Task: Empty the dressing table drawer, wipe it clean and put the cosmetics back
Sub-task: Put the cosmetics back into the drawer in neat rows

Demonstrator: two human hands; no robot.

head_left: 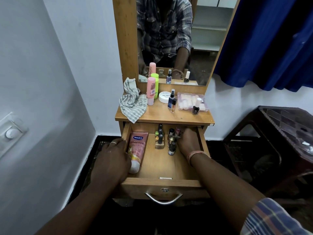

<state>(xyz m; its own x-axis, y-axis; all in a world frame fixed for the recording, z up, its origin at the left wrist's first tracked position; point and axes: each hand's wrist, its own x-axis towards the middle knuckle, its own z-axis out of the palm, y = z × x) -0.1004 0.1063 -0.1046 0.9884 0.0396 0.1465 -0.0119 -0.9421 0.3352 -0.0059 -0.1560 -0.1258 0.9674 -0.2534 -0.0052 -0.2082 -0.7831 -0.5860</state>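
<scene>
The drawer (169,168) is pulled out under the worktop (162,116). The left grip (113,158) lies on the drawer's left wall. Its fingers are bent over the edge, touching the pink tube (137,150) just beside it. I cannot tell if it holds the tube.

The right grip (188,141) is deep in the drawer at the back right. Its fingers curl around small bottles (171,141) just to its left. More little bottles (160,136) stand between the two grips.

Past both grips, on the worktop, lie a cloth (133,102), a pink bottle (151,92), a white jar (165,96), a spray bottle (172,100), a clear box (189,99) and nail polish (196,106).
</scene>
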